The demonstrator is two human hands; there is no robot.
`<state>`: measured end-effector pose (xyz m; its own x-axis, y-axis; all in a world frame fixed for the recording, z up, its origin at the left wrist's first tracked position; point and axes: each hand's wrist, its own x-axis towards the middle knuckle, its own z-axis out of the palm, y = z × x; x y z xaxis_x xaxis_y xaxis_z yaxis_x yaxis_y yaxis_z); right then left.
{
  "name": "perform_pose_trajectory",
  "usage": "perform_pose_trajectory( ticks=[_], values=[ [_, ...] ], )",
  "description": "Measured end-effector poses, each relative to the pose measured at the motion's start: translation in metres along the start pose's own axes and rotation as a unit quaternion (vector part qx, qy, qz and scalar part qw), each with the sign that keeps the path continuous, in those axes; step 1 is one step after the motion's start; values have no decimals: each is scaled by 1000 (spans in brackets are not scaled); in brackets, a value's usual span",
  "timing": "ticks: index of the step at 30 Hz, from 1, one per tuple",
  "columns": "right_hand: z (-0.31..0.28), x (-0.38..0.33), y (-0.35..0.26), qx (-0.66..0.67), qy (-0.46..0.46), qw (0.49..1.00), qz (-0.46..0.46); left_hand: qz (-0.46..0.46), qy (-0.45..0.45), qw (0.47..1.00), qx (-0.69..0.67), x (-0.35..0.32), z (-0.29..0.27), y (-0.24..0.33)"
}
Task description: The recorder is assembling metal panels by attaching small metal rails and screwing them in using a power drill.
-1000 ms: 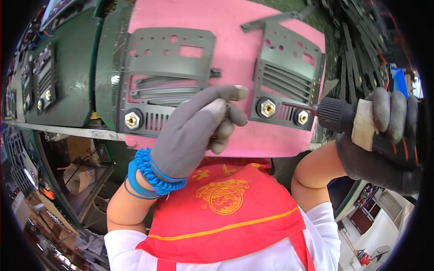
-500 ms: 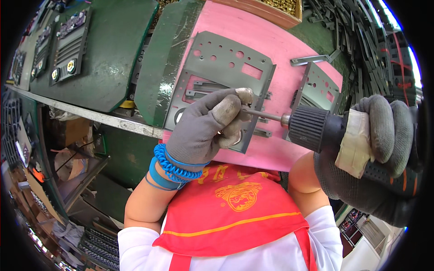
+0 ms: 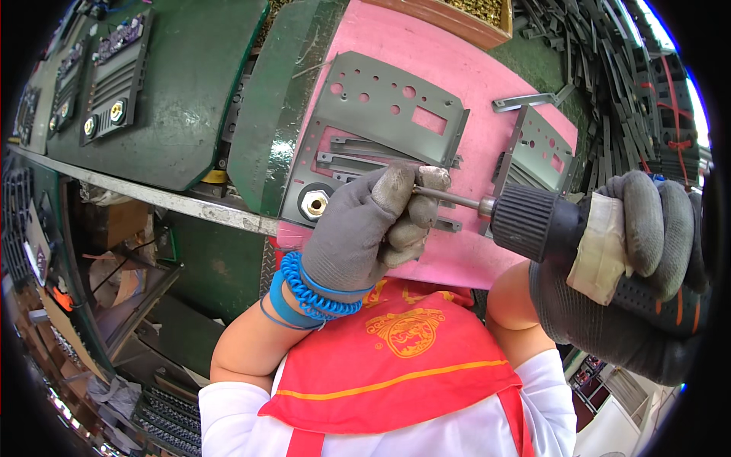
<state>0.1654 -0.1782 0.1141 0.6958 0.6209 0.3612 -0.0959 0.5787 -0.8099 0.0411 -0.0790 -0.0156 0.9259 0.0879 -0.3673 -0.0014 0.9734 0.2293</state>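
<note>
My right hand [image 3: 640,236], in a grey work glove, grips a black electric screwdriver [image 3: 525,221] with tape round its body. The thin metal bit [image 3: 457,198] points left, into the fingertips of my gloved left hand [image 3: 381,217]. Thumb and fingers there are pinched together at the bit's tip; anything small between them is too hidden to name. Beneath and beyond the left hand lies a grey metal panel [image 3: 373,95] with round holes and a rectangular cutout. A brass fitting with a hex nut [image 3: 314,203] sits at the panel's near left corner.
Pink matting [image 3: 472,76] covers the bench under the panel. A second, smaller grey panel [image 3: 541,141] and a metal strip [image 3: 525,100] lie to the right. Piled dark metal strips [image 3: 609,84] and a box of brass parts [image 3: 483,15] stand farther back. Finished-looking assemblies [image 3: 118,76] lie at left.
My left hand has shifted slightly right and down, uncovering the brass fitting. The screwdriver's tip has stayed at the left fingertips, and the right hand has barely moved.
</note>
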Motion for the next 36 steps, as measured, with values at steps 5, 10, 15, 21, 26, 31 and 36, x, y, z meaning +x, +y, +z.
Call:
perform_pose_trajectory(
  ticks=[5, 10, 15, 21, 26, 31, 36],
  values=[
    [-1, -2, 2, -4, -2, 1000, 2, -7, -25, 996, 82, -2, -2, 3],
    [-2, -2, -7, -7, -4, 1000, 5, -43, 38, 995, 87, -3, 14, 6],
    [-13, -8, -6, -8, -7, 1000, 9, -53, 60, 991, 108, -7, 17, 8],
    [-17, -11, -11, 1, -20, 1000, 16, -39, 105, 984, 137, -9, 16, 6],
    [-17, -14, -5, -9, -5, 1000, 20, 28, 151, 916, 371, -22, 26, 23],
    [-69, 2, -10, -25, 28, 999, 13, 257, 55, 504, 823, -61, -21, 29],
    [-117, 4, -24, -38, 44, 998, 17, 297, 12, 344, 891, -63, -55, 25]
  ],
)
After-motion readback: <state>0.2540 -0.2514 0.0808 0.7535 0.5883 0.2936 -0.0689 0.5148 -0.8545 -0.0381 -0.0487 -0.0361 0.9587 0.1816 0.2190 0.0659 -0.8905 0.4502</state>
